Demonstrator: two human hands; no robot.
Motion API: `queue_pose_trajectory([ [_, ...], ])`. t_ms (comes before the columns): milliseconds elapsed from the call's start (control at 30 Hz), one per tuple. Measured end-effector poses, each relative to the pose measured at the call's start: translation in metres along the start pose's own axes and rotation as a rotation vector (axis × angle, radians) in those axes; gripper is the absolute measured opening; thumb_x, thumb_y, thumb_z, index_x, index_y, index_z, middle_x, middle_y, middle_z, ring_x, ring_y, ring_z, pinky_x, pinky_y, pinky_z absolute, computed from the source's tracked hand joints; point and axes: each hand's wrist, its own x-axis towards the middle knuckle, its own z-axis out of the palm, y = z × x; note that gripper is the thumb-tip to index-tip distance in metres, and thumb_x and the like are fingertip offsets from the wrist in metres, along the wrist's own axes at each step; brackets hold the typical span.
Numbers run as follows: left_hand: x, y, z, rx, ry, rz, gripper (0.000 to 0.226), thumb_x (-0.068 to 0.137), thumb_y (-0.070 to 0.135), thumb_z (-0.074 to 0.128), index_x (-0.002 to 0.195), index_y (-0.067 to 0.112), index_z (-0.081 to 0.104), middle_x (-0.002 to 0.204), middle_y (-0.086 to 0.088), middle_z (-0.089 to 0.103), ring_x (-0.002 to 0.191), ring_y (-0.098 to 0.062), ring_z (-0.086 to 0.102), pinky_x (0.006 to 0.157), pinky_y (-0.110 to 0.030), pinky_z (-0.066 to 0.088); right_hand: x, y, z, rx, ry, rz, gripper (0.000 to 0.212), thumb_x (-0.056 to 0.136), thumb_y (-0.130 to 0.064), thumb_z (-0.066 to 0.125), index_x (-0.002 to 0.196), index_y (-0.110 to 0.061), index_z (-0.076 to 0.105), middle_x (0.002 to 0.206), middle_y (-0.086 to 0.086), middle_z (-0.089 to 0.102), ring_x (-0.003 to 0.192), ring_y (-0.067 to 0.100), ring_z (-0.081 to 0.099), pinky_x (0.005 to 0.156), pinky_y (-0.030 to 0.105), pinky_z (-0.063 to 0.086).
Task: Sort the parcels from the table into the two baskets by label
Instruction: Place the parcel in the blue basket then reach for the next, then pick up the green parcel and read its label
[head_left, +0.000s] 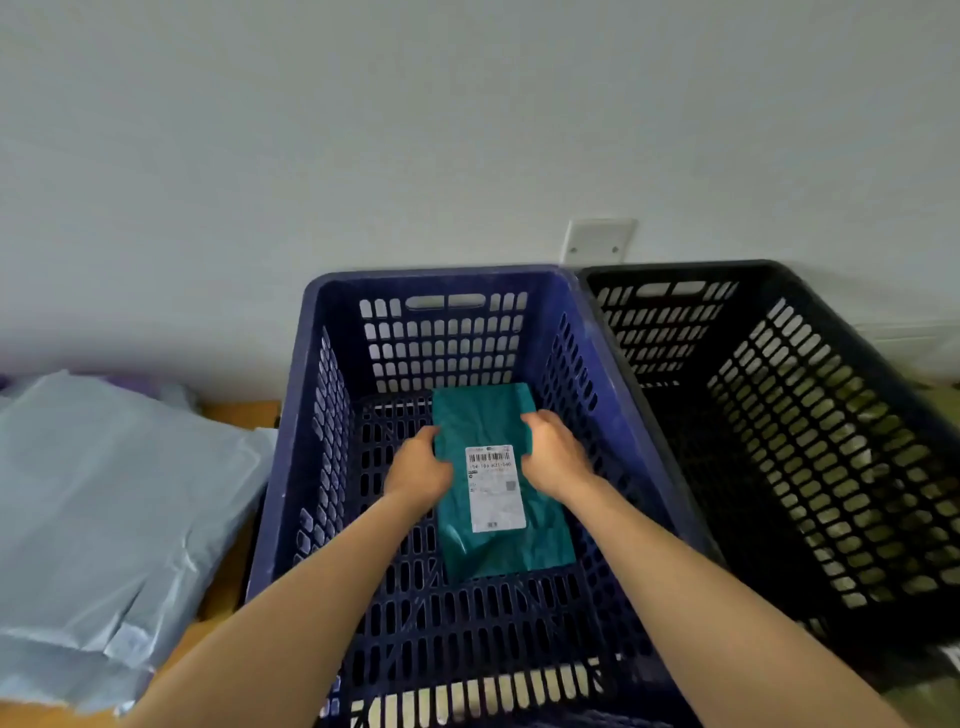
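Teal parcel (511, 551) is inside the blue basket (441, 274), label (496, 488) face up. I see a barcode, but the print is too small to read. Left hand (418, 470) grips the parcel's left long edge and right hand (553, 452) its right one. Fingers are curled round the edges, tips hidden under the wrap. The parcel looks flat on the basket floor, but I can't tell if it's fully resting or just above it. Black basket (769, 270) touches the blue one's right side; its interior is too dark for me to make out any contents. Pale grey mailer bags (104, 493) are piled on the wooden table (239, 415) to the left, cut off by the frame edge. Blank wall plate (598, 241) behind the baskets.
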Motion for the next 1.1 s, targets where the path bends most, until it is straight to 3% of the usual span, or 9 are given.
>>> queue_pose_trajectory([
  [100,-0.035,0.014,-0.016,-0.011,0.044,0.051,0.052,0.095,0.014,0.055,0.144,0.018,0.039,0.086,0.007,0.056,0.055,-0.010,0.052,0.044,-0.025,0.038,-0.025,-0.009,-0.015,0.013,0.044,-0.041,0.066,0.090,-0.002,0.056,0.150,-0.015,0.030,0.157,0.003,0.023,0.138,0.026,0.036,0.106,0.036,0.040],
  [267,-0.095,0.026,-0.044,-0.019,0.148,0.136,0.054,0.096,0.013,0.051,0.147,0.018,0.035,0.116,-0.015,0.063,0.052,-0.009,0.049,0.041,-0.021,0.035,-0.074,-0.025,-0.039,0.087,0.117,-0.136,0.063,0.092,-0.005,0.055,0.150,-0.016,0.032,0.155,0.003,0.028,0.132,0.026,0.043,0.099,0.036,0.044],
  [333,-0.118,0.026,-0.055,-0.019,0.210,0.169,0.053,0.096,0.010,0.050,0.147,0.019,0.036,0.121,-0.015,0.061,0.054,-0.011,0.052,0.042,-0.023,0.039,-0.093,-0.033,-0.046,0.132,0.139,-0.174,0.062,0.093,-0.005,0.054,0.149,-0.018,0.032,0.155,0.003,0.028,0.123,0.028,0.051,0.088,0.038,0.049],
  [400,-0.143,0.028,-0.068,-0.004,0.278,0.207,0.052,0.096,0.010,0.050,0.145,0.021,0.039,0.131,-0.012,0.057,0.066,-0.016,0.059,0.054,-0.030,0.050,-0.113,-0.042,-0.051,0.178,0.159,-0.224,0.061,0.093,-0.005,0.054,0.149,-0.020,0.033,0.155,0.004,0.029,0.112,0.030,0.058,0.076,0.037,0.049],
  [567,-0.203,0.025,-0.101,0.034,0.406,0.239,0.052,0.094,0.009,0.050,0.144,0.019,0.040,0.129,-0.010,0.060,0.085,-0.022,0.064,0.074,-0.031,0.052,-0.156,-0.069,-0.056,0.218,0.187,-0.359,0.059,0.095,-0.007,0.055,0.149,-0.016,0.033,0.155,0.006,0.030,0.136,0.027,0.039,0.103,0.036,0.039],
  [700,-0.246,0.012,-0.128,-0.009,0.473,0.194,0.051,0.094,0.013,0.053,0.143,0.018,0.041,0.132,-0.010,0.056,0.100,-0.025,0.061,0.091,-0.040,0.051,-0.186,-0.099,-0.048,0.217,0.171,-0.473,0.056,0.096,-0.008,0.053,0.148,-0.016,0.034,0.144,0.007,0.044,0.122,0.025,0.050,0.092,0.034,0.043],
  [767,-0.266,0.000,-0.143,-0.011,0.518,0.170,0.052,0.093,0.010,0.052,0.144,0.019,0.041,0.137,-0.008,0.051,0.114,-0.027,0.056,0.098,-0.039,0.047,-0.198,-0.116,-0.042,0.228,0.148,-0.523,0.057,0.096,-0.008,0.052,0.149,-0.015,0.033,0.147,0.007,0.041,0.125,0.025,0.048,0.095,0.035,0.042],
  [1033,-0.343,-0.074,-0.215,-0.001,0.724,0.062,0.052,0.092,0.009,0.053,0.142,0.018,0.042,0.135,-0.009,0.052,0.112,-0.026,0.056,0.091,-0.033,0.046,-0.242,-0.212,-0.002,0.245,0.048,-0.691,0.056,0.094,-0.008,0.055,0.147,-0.011,0.036,0.148,0.010,0.041,0.133,0.027,0.043,0.102,0.036,0.041],
  [1100,-0.361,-0.098,-0.236,-0.009,0.760,0.030,0.053,0.091,0.010,0.055,0.142,0.017,0.043,0.138,-0.009,0.051,0.116,-0.027,0.055,0.097,-0.035,0.045,-0.253,-0.243,0.011,0.229,0.039,-0.727,0.055,0.092,-0.007,0.056,0.145,-0.010,0.039,0.144,0.012,0.046,0.131,0.028,0.046,0.102,0.037,0.041],
])
